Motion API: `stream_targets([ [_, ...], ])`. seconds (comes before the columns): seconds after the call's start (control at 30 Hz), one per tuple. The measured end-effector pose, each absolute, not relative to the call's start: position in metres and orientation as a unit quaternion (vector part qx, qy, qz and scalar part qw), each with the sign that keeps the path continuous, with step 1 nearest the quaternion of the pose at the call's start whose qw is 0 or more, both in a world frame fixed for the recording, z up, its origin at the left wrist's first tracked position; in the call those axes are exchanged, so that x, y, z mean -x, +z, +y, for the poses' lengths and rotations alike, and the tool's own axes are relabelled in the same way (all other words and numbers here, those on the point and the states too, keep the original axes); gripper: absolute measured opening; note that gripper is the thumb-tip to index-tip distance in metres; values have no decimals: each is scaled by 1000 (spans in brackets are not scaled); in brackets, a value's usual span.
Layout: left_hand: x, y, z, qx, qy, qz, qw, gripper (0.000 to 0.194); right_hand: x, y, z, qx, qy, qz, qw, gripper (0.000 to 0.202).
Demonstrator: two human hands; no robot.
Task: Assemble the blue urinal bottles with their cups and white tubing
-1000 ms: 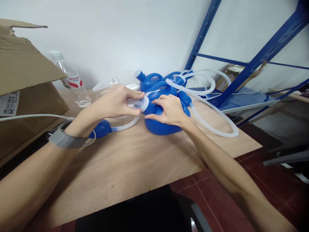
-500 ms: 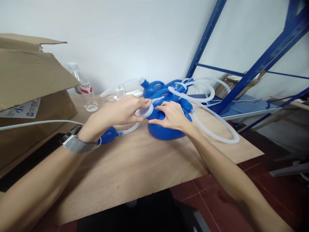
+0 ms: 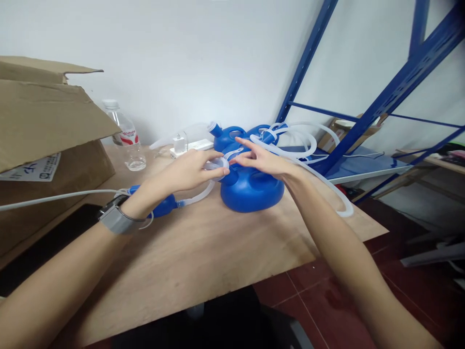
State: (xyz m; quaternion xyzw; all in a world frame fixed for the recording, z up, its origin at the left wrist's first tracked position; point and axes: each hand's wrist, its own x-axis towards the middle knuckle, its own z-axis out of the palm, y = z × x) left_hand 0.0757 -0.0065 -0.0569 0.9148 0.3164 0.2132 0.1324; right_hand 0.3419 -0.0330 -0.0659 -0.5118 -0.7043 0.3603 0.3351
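Note:
A round blue container (image 3: pixel 250 191) rests on the wooden table, its short neck pointing up and left. My left hand (image 3: pixel 194 169) has its thumb and fingers around the whitish cap (image 3: pixel 217 167) at that neck. Over the container, my right hand (image 3: pixel 259 157) is spread, index finger stretched out, holding nothing. More blue containers (image 3: pixel 230 138) stand just behind, with clear hoses (image 3: pixel 303 138) looped at their right. A blue bulb (image 3: pixel 164 206) with a short clear tube lies beneath my left wrist.
An open cardboard box (image 3: pixel 43 114) fills the left side. Beside it stands a clear water bottle (image 3: pixel 131 145). A white power strip (image 3: pixel 192 146) lies near the wall. At the right rises a blue metal rack (image 3: pixel 381 99); the table (image 3: pixel 203 271) ends in front.
My right hand has let go of the container's neck and lifted, its fingers opening. My left hand remains at the cap. The view has shifted slightly.

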Motion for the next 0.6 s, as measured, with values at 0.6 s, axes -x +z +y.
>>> stream_targets([
  [0.6, -116, -49, -3, -925, 207, 318, 33, 33, -348, -76, -21, 428, 330, -763, 355, 25],
])
